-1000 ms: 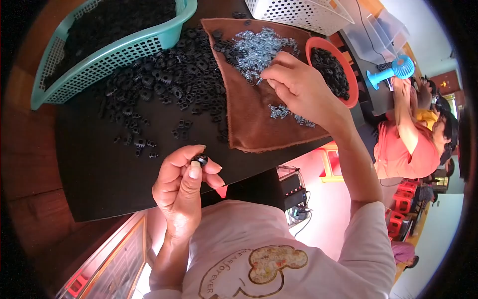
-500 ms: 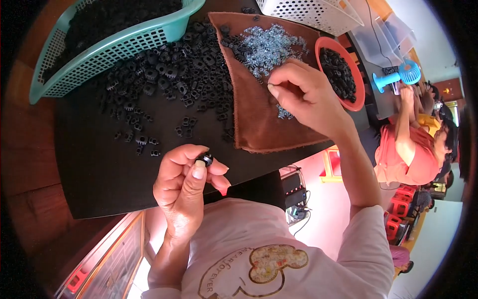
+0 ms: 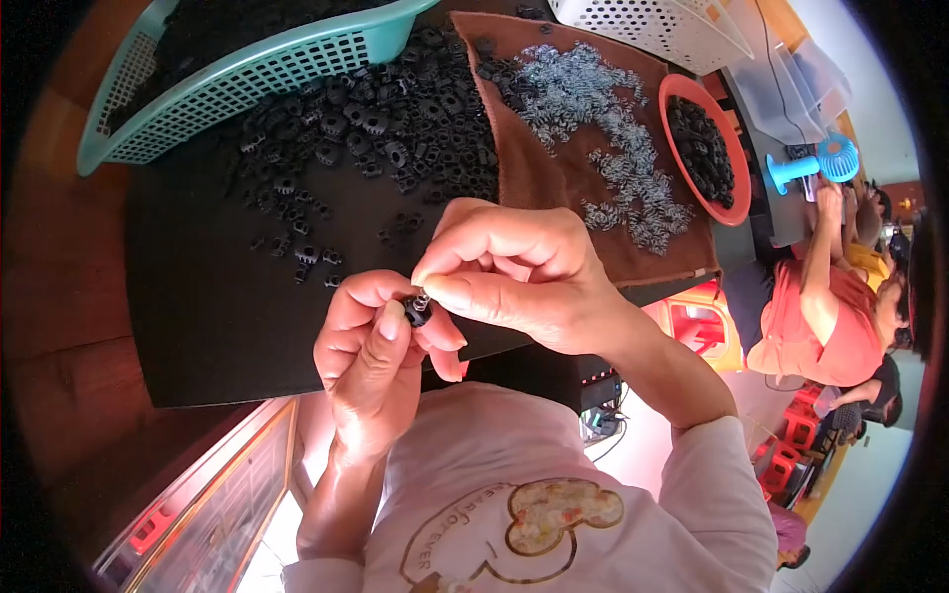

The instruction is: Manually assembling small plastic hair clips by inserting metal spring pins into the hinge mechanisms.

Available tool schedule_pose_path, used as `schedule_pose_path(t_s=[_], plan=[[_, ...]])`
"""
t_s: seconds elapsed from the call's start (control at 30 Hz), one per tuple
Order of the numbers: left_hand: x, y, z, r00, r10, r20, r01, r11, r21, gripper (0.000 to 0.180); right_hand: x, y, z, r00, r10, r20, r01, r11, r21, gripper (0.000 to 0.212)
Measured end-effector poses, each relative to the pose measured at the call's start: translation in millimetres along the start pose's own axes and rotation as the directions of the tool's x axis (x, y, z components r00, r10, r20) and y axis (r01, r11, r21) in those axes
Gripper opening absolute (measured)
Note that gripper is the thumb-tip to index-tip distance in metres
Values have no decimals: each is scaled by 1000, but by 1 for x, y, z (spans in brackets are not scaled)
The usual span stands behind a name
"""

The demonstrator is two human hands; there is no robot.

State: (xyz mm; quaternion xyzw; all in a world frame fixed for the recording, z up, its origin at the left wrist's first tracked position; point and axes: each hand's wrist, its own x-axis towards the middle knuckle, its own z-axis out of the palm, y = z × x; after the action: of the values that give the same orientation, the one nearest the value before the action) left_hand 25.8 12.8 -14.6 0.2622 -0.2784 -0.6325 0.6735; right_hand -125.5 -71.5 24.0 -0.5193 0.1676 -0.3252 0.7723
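Observation:
Between thumb and fingers, my left hand (image 3: 371, 361) grips a small black plastic part (image 3: 416, 312) over the table's near edge. My right hand (image 3: 524, 272) meets it from the right, thumb and forefinger pinching a small metal spring (image 3: 422, 296) at the top of that part. How deep the spring sits inside cannot be made out. Beyond my hands lies a heap of black plastic parts (image 3: 376, 124) on the dark table (image 3: 227, 346). A loose pile of small silvery springs (image 3: 633, 178) covers part of a brown cloth (image 3: 544, 178).
A green basket (image 3: 267, 94) full of black parts stands at the far left. A red bowl (image 3: 736, 198) of black pieces sits right of the cloth, with a white perforated basket (image 3: 652, 30) behind. A blue fan (image 3: 816, 163) and a person in red (image 3: 816, 326) are at the right.
My right hand has come from the spring pile to the black part in my left hand, bringing a spring. The left hand keeps its hold. The view has shifted slightly.

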Motion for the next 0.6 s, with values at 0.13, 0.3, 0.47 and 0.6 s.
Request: schedule_pose_path(t_s=[0.13,0.3,0.47,0.6], plan=[[0,0,-1,1000,5,-6,-5,1000,-24,25,-1,5,4,987,-157,-40,148,973,-179,6],[0,0,-1,999,6,-45,-8,999,-35,24,-3,8,4,932,-356,61,325,751,-575,11],[-1,1,-5,1000,-15,-19,14,1000,-24,24,-7,-9,9,937,-343,63,270,598,-755,27],[-2,0,0,999,4,-48,-4,1000,-5,22,-2,-7,7,924,-330,192,350,534,-769,29]])
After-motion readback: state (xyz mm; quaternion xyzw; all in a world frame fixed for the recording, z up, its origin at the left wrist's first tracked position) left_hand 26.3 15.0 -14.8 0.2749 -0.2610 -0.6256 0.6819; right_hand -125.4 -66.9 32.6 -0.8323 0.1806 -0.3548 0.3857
